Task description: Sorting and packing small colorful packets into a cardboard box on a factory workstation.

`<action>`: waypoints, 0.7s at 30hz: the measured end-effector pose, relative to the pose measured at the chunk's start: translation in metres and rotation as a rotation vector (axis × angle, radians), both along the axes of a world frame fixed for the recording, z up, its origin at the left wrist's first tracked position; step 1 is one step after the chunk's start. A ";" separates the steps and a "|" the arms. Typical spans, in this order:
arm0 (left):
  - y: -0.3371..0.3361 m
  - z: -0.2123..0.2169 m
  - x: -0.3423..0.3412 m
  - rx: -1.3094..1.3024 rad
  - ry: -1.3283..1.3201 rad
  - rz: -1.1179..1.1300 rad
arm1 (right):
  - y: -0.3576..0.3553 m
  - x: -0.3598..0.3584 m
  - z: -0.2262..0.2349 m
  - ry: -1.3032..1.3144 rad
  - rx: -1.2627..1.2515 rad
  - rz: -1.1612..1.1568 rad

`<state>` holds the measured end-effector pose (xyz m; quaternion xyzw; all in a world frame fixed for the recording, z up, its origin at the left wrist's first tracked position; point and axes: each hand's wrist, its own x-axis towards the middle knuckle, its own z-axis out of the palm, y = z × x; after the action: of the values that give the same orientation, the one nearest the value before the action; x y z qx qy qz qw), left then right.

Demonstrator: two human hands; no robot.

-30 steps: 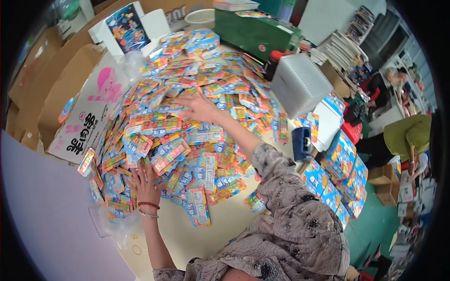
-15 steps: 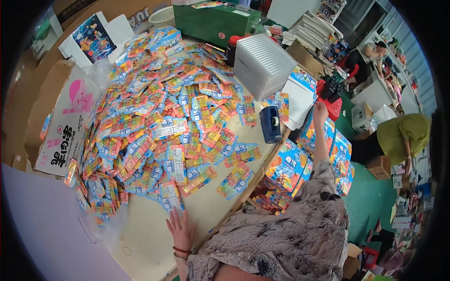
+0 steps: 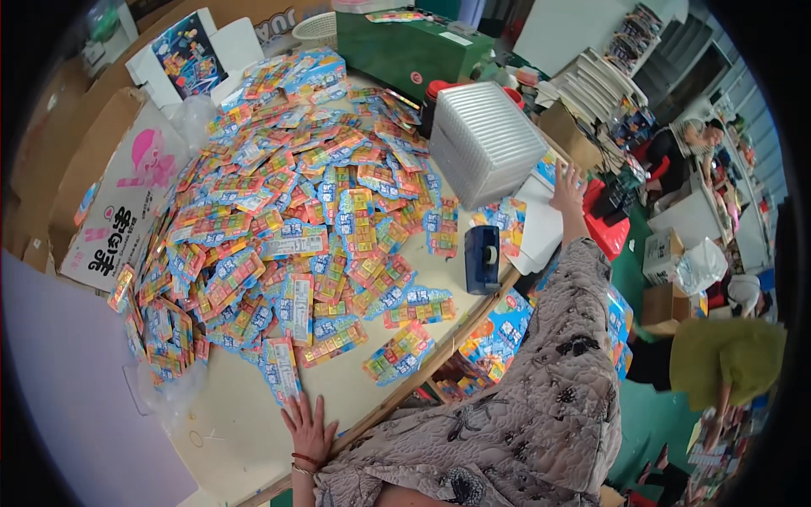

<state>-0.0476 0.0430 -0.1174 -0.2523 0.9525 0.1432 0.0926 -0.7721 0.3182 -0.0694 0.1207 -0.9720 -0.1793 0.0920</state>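
Note:
My left hand (image 3: 311,431) lies flat on the table near its front edge, fingers spread and holding nothing. Its fingertips meet the lower end of a blister card (image 3: 280,369) turned white side up. Out to the right, my right hand (image 3: 569,190) is open with fingers apart, at the right edge of a white flat carton (image 3: 534,226); whether it presses on the carton I cannot tell. A big heap of colourful blister cards (image 3: 287,203) covers much of the table. One loose card (image 3: 400,352) lies apart near the edge.
A blue tape dispenser (image 3: 483,259) stands by the right table edge, next to stacked clear plastic trays (image 3: 486,139). Behind is a green box (image 3: 410,46); at left, an open carton (image 3: 127,198). Blue printed boxes (image 3: 500,334) sit below the edge. A person in yellow-green (image 3: 726,359) bends over at right.
My right hand has opened from a closed posture and moved up to the white carton's edge. My left hand stays flat by the card. The view has shifted, and the person in yellow-green bends lower.

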 end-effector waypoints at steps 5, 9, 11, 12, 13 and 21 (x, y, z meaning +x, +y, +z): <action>-0.001 0.006 0.006 0.020 -0.025 0.017 | -0.017 -0.021 0.027 -0.273 0.044 -0.095; -0.002 0.009 0.006 0.097 -0.055 0.008 | -0.002 -0.045 0.007 -0.333 0.013 -0.084; 0.000 0.009 0.008 0.099 -0.057 0.023 | -0.007 -0.051 0.004 -0.373 0.015 -0.099; -0.001 0.009 0.008 0.102 -0.062 0.024 | -0.008 -0.052 0.004 -0.370 0.002 -0.084; -0.001 0.008 0.007 0.107 -0.064 0.023 | -0.007 -0.053 0.003 -0.369 -0.011 -0.073; 0.002 0.001 0.003 0.080 -0.021 0.031 | 0.012 -0.075 0.043 -0.310 -0.249 0.050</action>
<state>-0.0443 0.0451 -0.1168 -0.2645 0.9410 0.1801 0.1105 -0.8468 0.3297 -0.0267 0.1584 -0.9860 -0.0345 -0.0400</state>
